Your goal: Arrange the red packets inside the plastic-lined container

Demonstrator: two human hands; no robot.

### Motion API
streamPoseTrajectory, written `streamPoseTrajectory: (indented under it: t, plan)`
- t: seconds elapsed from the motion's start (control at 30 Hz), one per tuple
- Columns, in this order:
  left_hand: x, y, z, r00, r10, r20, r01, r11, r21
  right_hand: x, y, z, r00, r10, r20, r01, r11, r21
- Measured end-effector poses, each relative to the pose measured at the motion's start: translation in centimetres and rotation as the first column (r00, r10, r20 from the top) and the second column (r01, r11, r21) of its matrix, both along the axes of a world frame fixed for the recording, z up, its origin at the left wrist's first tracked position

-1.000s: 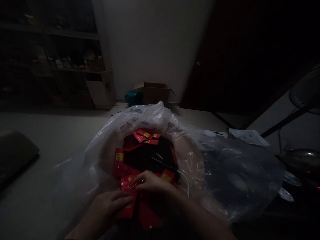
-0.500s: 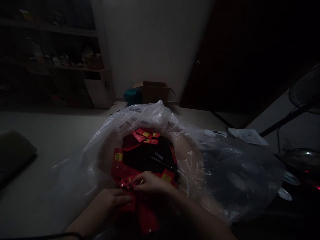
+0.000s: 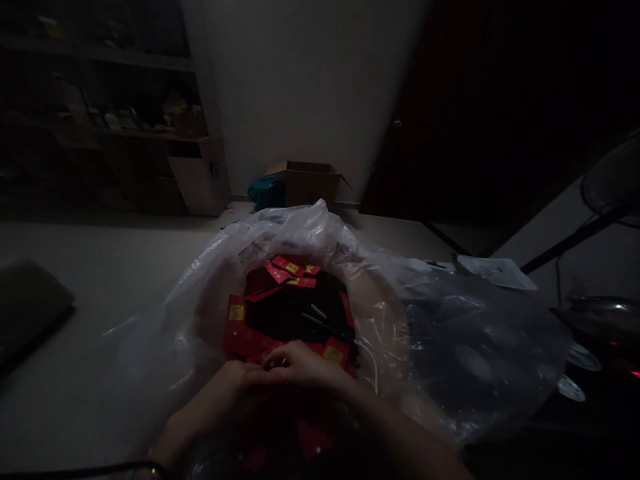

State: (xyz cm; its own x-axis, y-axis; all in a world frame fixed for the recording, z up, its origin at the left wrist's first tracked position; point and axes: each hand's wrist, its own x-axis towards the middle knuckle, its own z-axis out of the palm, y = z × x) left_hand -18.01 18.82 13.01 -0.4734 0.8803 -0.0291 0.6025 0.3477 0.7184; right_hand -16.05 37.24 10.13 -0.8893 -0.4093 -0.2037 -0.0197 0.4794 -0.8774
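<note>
My left hand (image 3: 237, 383) and my right hand (image 3: 300, 365) meet at the near edge of a heap of red packets with gold labels (image 3: 237, 312). The right thumb and fingers curl into a pinch against the left fingertips. What they hold is hidden and too dark to make out. More red packets (image 3: 293, 268) lie fanned at the far side, around a dark, nearly black area (image 3: 285, 313). On that area rests a thin, shiny two-pronged tool (image 3: 323, 323). A red piece (image 3: 314, 437) shows below the right wrist.
Crumpled clear plastic (image 3: 300, 227) surrounds the heap and spreads right. An open cardboard box (image 3: 313, 183) and a teal bag (image 3: 267, 193) stand against the wall. A white cord (image 3: 374, 363) runs to the right of the packets. Shelves (image 3: 125, 127) stand at left, a fan (image 3: 613, 180) at right.
My left hand has moved up and to the right, against my right hand. The small shiny pieces on a red packet between the hands are now covered.
</note>
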Motion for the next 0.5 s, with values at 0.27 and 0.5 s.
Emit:
streamPoseTrajectory:
  t: [0.27,0.5]
  plan:
    - [0.1,-0.4,0.9,0.995,-0.1,-0.017,0.1,0.994,0.042,0.4,-0.1,0.8,0.998,0.058,-0.028,-0.056,0.997,0.054]
    - [0.6,-0.9,-1.9,0.964,-0.064,-0.259,0.061,0.998,-0.021,0.9,-0.2,0.8,0.994,0.077,-0.079,-0.065,0.987,0.144]
